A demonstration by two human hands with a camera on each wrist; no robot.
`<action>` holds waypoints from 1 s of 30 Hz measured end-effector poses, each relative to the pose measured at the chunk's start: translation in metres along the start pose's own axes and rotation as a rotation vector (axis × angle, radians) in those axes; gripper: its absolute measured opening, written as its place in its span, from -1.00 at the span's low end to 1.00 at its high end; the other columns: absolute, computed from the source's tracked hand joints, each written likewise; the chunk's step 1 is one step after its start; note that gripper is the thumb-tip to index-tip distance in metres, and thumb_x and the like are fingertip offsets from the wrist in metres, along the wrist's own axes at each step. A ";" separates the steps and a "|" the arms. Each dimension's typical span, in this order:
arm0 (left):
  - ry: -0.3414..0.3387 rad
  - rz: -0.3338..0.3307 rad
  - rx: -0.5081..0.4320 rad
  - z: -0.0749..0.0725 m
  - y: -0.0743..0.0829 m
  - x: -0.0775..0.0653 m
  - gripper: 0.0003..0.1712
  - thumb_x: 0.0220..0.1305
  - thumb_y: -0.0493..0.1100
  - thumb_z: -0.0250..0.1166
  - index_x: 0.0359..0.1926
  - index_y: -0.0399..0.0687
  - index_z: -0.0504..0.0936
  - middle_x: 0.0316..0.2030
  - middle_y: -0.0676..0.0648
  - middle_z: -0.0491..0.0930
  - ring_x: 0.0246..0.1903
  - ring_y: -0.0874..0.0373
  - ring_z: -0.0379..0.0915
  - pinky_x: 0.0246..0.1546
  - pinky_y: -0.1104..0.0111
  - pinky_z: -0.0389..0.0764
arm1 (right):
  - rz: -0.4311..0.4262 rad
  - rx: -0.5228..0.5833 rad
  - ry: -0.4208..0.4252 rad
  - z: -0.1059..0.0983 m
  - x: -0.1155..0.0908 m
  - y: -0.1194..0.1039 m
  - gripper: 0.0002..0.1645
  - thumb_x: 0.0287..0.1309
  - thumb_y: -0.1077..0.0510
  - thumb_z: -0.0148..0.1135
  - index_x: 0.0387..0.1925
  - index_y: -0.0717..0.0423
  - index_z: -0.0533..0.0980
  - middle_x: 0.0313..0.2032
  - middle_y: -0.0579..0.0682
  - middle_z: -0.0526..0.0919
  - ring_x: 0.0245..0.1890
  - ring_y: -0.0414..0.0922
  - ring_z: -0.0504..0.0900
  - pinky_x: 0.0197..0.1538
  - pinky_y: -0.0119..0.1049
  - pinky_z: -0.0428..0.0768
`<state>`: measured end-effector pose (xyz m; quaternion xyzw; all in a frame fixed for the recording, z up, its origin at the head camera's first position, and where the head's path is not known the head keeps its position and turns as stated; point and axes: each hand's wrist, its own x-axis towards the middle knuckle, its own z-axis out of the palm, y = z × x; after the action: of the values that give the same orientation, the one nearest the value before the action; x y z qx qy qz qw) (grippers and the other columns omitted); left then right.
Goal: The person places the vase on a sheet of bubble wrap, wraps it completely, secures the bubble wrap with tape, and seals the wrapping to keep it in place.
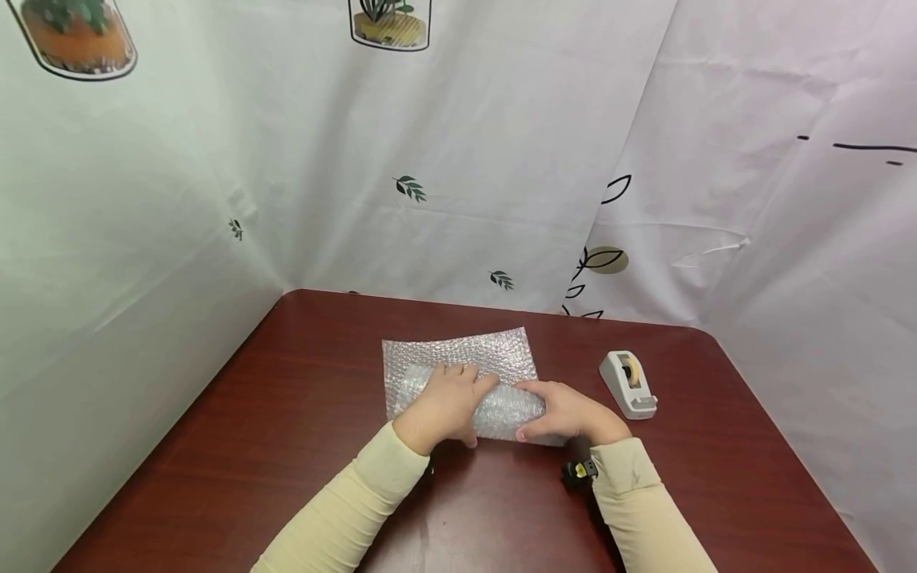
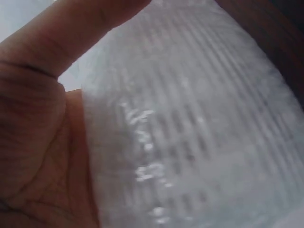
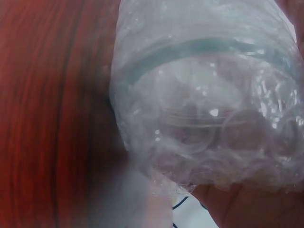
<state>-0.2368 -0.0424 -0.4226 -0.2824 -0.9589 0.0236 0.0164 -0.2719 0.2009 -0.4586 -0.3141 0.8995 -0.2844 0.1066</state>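
A cylinder rolled in clear bubble wrap point(image 1: 505, 411) lies on its side on the table, over the loose flat part of the bubble wrap sheet point(image 1: 494, 356). My left hand point(image 1: 447, 404) grips the roll left of its middle, thumb on the near side and fingers over the top. Around the right end curls my right hand point(image 1: 566, 411), thumb in front. Through the layers in the right wrist view, a green band point(image 3: 199, 46) and a clear rounded end show; what is wrapped inside cannot be told. Ribbed wrap point(image 2: 190, 123) against my left palm fills the left wrist view.
A white tape dispenser point(image 1: 629, 385) with a yellowish roll stands to the right of my right hand. The dark red wooden table point(image 1: 315, 374) has edges at the back, left and right. White printed curtains point(image 1: 458, 143) hang around it.
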 end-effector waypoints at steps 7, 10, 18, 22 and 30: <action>0.003 0.024 -0.017 0.005 -0.006 0.004 0.14 -0.27 0.25 0.68 0.39 0.20 0.39 0.21 -0.12 0.52 0.19 -0.13 0.46 0.18 -0.11 0.43 | -0.014 0.031 0.037 0.003 -0.001 0.003 -0.10 -0.11 -0.12 0.57 0.27 0.12 0.48 0.11 0.06 0.60 -0.01 -0.07 0.56 0.07 -0.11 0.53; 0.013 0.034 -0.003 0.006 -0.010 0.005 0.14 -0.27 0.32 0.64 0.39 0.22 0.39 0.18 -0.10 0.54 0.16 -0.12 0.48 0.15 -0.08 0.46 | 0.001 0.022 0.045 0.002 -0.001 0.002 -0.07 -0.10 -0.15 0.57 0.29 0.14 0.46 0.17 0.12 0.56 0.05 -0.01 0.55 0.12 -0.03 0.51; 0.047 0.034 0.001 0.011 -0.013 0.009 0.16 -0.30 0.45 0.58 0.39 0.23 0.41 0.12 -0.09 0.58 0.10 -0.09 0.52 0.11 -0.05 0.49 | 0.030 -0.109 0.050 -0.008 -0.003 -0.012 -0.06 -0.10 -0.19 0.57 0.29 0.12 0.47 0.09 0.14 0.57 0.09 0.09 0.53 0.13 0.05 0.51; 0.051 0.036 0.004 0.012 -0.015 0.011 0.15 -0.29 0.46 0.56 0.38 0.23 0.42 0.11 -0.09 0.59 0.09 -0.09 0.52 0.10 -0.05 0.49 | -0.035 -0.187 0.123 -0.010 -0.003 -0.024 -0.10 -0.15 -0.13 0.61 0.25 0.04 0.49 0.03 0.07 0.57 0.06 0.04 0.52 0.09 0.00 0.54; 0.080 0.046 -0.027 0.014 -0.019 0.015 0.15 -0.29 0.45 0.55 0.35 0.10 0.44 0.10 -0.07 0.61 0.10 -0.03 0.53 0.07 -0.02 0.50 | -0.064 -0.268 0.196 -0.012 -0.006 -0.044 -0.30 -0.20 -0.07 0.64 0.03 -0.05 0.53 -0.13 -0.07 0.52 -0.10 -0.10 0.46 -0.06 -0.14 0.53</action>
<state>-0.2604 -0.0512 -0.4354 -0.3052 -0.9510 -0.0004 0.0503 -0.2499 0.1816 -0.4234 -0.3250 0.9249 -0.1946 -0.0336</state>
